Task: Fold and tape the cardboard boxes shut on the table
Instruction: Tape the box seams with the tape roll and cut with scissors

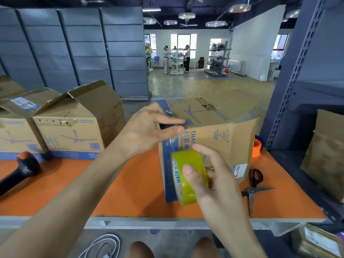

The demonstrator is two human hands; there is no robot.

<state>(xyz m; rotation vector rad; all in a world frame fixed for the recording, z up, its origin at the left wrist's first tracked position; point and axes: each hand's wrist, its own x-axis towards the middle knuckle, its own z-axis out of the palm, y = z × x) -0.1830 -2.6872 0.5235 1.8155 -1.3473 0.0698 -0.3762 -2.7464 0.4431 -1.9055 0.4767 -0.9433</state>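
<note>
Black tool (24, 168): lies on the orange worktop (130, 183) at the far left, untouched.

Left boxes (74, 127): at least 2 stand side by side at the worktop's left, well apart from the hands. Their top flaps rise in a peak, not flat, and I see no tape across the seams, so these look unfinished.

Left hand (149, 131): its grip is pinching the free end of the tape strip (175, 140) between thumb and fingers, above the near left corner of the centre box.

Centre box (204, 142): stands on the worktop under both hands. The near flap (223, 140) stands up tilted, while the far flap lies roughly level. The top is not closed and no tape shows on it.

Tape roll (188, 175): yellowish, held in front of the box's near face, with the clear strip running up to the left hand.

Right hand (210, 179): its grip is curled round the roll, thumb on the outer face.

Scissors (255, 185): lie on the worktop just right of the centre box.

Orange roll (256, 148): behind the box's right edge.

Progress: early. Tape is drawn out, but no box appears sealed.

Left to do: fold the near flap down, lay and cut the strip, then close the left boxes.
</note>
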